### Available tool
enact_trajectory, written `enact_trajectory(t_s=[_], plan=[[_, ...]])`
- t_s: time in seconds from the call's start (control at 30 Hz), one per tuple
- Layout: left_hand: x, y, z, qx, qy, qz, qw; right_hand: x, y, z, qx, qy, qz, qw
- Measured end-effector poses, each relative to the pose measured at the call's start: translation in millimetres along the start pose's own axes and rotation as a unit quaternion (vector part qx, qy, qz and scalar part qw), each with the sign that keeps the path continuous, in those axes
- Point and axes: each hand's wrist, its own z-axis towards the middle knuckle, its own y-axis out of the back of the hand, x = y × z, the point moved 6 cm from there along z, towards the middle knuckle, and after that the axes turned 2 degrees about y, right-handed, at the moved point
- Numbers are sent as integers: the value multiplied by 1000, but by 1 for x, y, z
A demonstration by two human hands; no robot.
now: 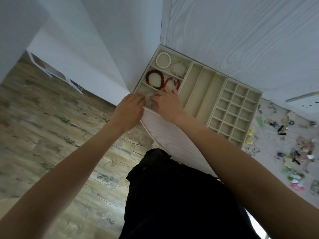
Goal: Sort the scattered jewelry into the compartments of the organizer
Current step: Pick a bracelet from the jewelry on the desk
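A beige organizer [209, 110] lies on the white table, made of a three-row tray, a tray of long slots and a grid tray [233, 107]. A pearl bracelet [163, 60] and a thin chain bracelet [178, 68] lie in the far row. A dark red bead bracelet [154, 81] and a bright red bracelet [172, 82] lie in the middle row. My left hand [129, 107] and my right hand [168, 102] meet over the near row. Their fingers work a small pale item [149, 99] that is blurred and mostly hidden.
Scattered jewelry [293, 149] covers the table at the right: earrings, clips, green and pink pieces. The table's near edge [151, 135] runs beside my dark clothing. Wood-look floor lies at the left, white walls behind the organizer.
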Motion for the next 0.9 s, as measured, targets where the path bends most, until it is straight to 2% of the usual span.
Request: enact_trajectory(t_s=[0.1, 0.23, 0.47, 0.67, 0.73, 0.9], plan=[[1, 3, -2, -6, -14, 0, 1000, 4, -1, 7, 16, 9, -2, 1000], [7, -3, -4, -7, -16, 35, 999, 0, 5, 8, -16, -17, -11, 1000], [7, 0, -3, -22, 4, 133, 991, 12, 1, 15, -17, 28, -35, 999], [5, 7, 6, -66, 10, 105, 992, 10, 6, 8, -66, 21, -31, 997], [3, 8, 13, -59, 5, 118, 991, 9, 6, 3, -84, 27, -50, 995], [5, 0, 22, 6, 10, 183, 983, 5, -1, -5, -53, 12, -121, 991]])
